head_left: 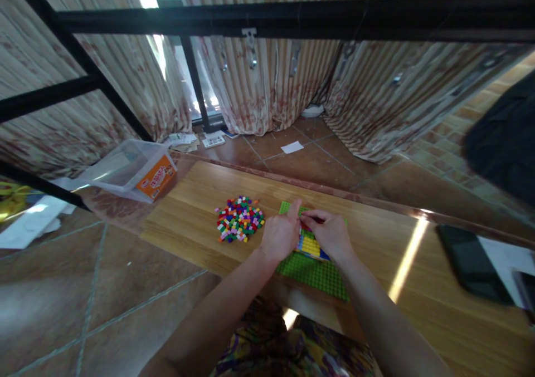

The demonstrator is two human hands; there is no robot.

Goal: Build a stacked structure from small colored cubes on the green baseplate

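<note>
A green studded baseplate lies on the wooden table before me, bearing a low build of toy bricks with yellow bricks and some blue and red. My left hand is against the build's left side, one finger stretched out and the others curled; what they grip is hidden. From the right, my right hand reaches over the build with thumb and finger pinched on a small red brick, mostly covered by the fingers. Left of my hands is a loose pile of small multicoloured bricks.
A clear plastic box with an orange label stands past the table's left end. On the wooden table, a dark flat device and white paper lie at right. Black metal bars cross in front of striped curtains.
</note>
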